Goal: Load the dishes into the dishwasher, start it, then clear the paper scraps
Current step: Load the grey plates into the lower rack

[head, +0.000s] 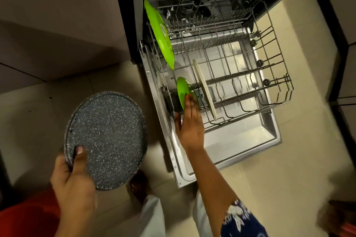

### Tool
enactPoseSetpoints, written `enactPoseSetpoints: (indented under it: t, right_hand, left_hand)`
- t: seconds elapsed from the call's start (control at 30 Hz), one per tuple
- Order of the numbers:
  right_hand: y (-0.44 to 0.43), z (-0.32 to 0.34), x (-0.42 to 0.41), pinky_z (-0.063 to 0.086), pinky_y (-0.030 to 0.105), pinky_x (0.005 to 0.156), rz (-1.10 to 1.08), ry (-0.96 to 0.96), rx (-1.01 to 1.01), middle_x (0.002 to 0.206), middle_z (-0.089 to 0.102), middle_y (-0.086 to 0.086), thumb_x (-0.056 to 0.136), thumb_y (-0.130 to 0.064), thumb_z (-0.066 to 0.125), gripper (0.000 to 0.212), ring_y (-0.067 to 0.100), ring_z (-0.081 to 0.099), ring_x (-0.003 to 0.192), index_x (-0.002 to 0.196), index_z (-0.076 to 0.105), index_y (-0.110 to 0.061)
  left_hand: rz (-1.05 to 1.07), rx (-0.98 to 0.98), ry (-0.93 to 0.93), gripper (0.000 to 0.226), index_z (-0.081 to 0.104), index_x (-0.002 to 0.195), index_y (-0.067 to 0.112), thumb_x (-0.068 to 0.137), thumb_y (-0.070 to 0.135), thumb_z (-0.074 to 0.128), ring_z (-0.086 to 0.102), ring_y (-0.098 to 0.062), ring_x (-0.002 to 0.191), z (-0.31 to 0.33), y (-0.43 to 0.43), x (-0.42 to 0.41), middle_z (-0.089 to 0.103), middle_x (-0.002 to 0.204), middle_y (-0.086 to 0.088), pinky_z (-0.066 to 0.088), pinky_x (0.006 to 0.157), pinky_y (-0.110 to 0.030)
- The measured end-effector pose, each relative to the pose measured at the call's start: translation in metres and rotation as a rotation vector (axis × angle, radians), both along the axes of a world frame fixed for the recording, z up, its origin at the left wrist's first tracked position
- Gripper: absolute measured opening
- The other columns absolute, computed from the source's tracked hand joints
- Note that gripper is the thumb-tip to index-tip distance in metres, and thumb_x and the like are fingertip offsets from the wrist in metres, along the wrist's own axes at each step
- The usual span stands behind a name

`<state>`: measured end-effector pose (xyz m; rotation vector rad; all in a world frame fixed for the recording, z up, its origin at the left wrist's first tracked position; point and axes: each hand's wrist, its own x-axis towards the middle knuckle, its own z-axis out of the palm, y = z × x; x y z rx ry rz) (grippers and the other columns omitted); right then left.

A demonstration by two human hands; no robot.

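Note:
My left hand (74,177) grips the near rim of a dark speckled round plate (107,138), held flat above the floor to the left of the dishwasher. My right hand (189,123) reaches into the pulled-out lower rack (269,75), its fingers on a small green plate (183,90) that stands on edge at the rack's near left. Right of it a beige plate (205,90) stands upright in the tines. A large green plate (159,32) leans on edge along the rack's left side.
The open dishwasher door (240,140) lies flat under the rack, over the tiled floor. Grey cabinets (57,25) stand to the left. My foot (139,184) shows below the door's near corner. White scraps (185,33) lie at the rack's back.

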<state>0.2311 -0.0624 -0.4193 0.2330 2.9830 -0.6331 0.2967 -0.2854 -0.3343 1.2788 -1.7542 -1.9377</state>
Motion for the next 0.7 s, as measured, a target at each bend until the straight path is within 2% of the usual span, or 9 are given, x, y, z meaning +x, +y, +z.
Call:
enactPoseSetpoints:
  t: [0.03,0.1,0.17,0.23,0.33,0.43,0.53,0.63,0.7]
  right_hand:
    - [-0.006,0.006,0.012,0.04,0.042,0.106,0.015,0.023,-0.074,0.144,0.041,0.013,0.095,-0.03,0.043,0.057,0.028,0.041,0.132,0.147,0.026,-0.012]
    - [-0.02,0.022,0.034,0.045,0.034,0.101,-0.008,-0.055,-0.298,0.137,0.05,0.008,0.094,-0.029,0.05,0.054,0.022,0.05,0.123,0.144,0.034,-0.02]
    - [-0.031,0.041,0.043,0.041,0.022,0.101,-0.124,-0.288,-0.69,0.137,0.051,-0.001,0.09,-0.033,0.06,0.06,0.012,0.051,0.122,0.143,0.033,-0.029]
    - [-0.03,0.059,0.041,0.043,0.022,0.1,-0.313,-0.42,-1.067,0.132,0.055,-0.004,0.081,-0.034,0.068,0.063,0.008,0.054,0.118,0.137,0.039,-0.033]
    - [-0.009,0.084,0.025,0.052,0.026,0.085,-0.533,-0.501,-1.389,0.107,0.07,-0.002,0.079,-0.015,0.069,0.041,0.016,0.064,0.103,0.118,0.056,-0.019]
    - [0.022,0.123,0.002,0.05,0.035,0.09,-0.496,-0.521,-1.442,0.093,0.073,-0.006,0.084,-0.007,0.063,0.024,0.015,0.065,0.095,0.107,0.061,-0.015]
    - [0.062,0.164,-0.019,0.053,0.027,0.077,-0.48,-0.31,-1.415,0.082,0.072,-0.008,0.086,-0.003,0.058,0.019,0.007,0.067,0.081,0.098,0.062,-0.017]
    - [0.11,0.19,-0.033,0.056,0.026,0.07,-0.595,-0.016,-1.357,0.079,0.073,-0.01,0.086,-0.007,0.059,0.017,0.004,0.068,0.076,0.096,0.062,-0.021]
    - [0.142,0.192,-0.039,0.056,0.028,0.07,-0.685,0.137,-1.208,0.084,0.072,-0.008,0.087,-0.011,0.061,0.016,0.006,0.068,0.078,0.1,0.063,-0.02]
  left_hand:
    - [-0.012,0.0,0.008,0.033,0.067,0.074,0.037,0.097,0.019,0.052,0.056,0.002,0.075,0.003,0.001,0.0,0.065,0.071,0.022,0.047,0.078,-0.026]
    - [-0.035,0.001,0.012,0.025,0.068,0.076,0.037,0.095,0.027,0.055,0.053,-0.003,0.077,0.007,0.002,0.002,0.061,0.071,0.019,0.045,0.079,-0.032]
    - [-0.054,0.038,0.015,0.011,0.071,0.08,0.036,0.084,0.043,0.064,0.055,-0.007,0.082,0.013,0.001,0.004,0.064,0.075,0.018,0.046,0.086,-0.042]
    - [-0.074,0.074,0.0,0.024,0.072,0.083,0.034,0.07,0.054,0.069,0.061,-0.006,0.085,0.019,0.002,0.007,0.069,0.079,0.017,0.049,0.091,-0.044]
    - [-0.057,0.161,0.01,0.012,0.071,0.086,0.029,0.084,0.037,0.063,0.066,-0.001,0.082,0.031,0.01,0.001,0.072,0.083,0.015,0.053,0.085,-0.036]
    - [-0.11,0.244,-0.02,0.017,0.07,0.089,0.028,0.093,0.028,0.054,0.068,0.0,0.081,0.039,0.029,-0.018,0.073,0.085,0.015,0.058,0.075,-0.025]
    - [-0.256,0.267,-0.061,0.02,0.071,0.077,0.027,0.089,0.032,0.055,0.065,-0.001,0.074,0.042,0.067,-0.044,0.071,0.081,0.013,0.056,0.068,-0.021]
    - [-0.409,0.246,-0.086,0.012,0.064,0.099,0.025,0.094,0.027,0.053,0.066,0.001,0.075,0.032,0.112,-0.065,0.067,0.093,0.008,0.055,0.071,-0.02]
    - [-0.525,0.183,-0.09,0.019,0.062,0.111,0.025,0.095,0.02,0.053,0.064,0.007,0.082,0.02,0.141,-0.075,0.067,0.099,0.012,0.052,0.082,-0.022]
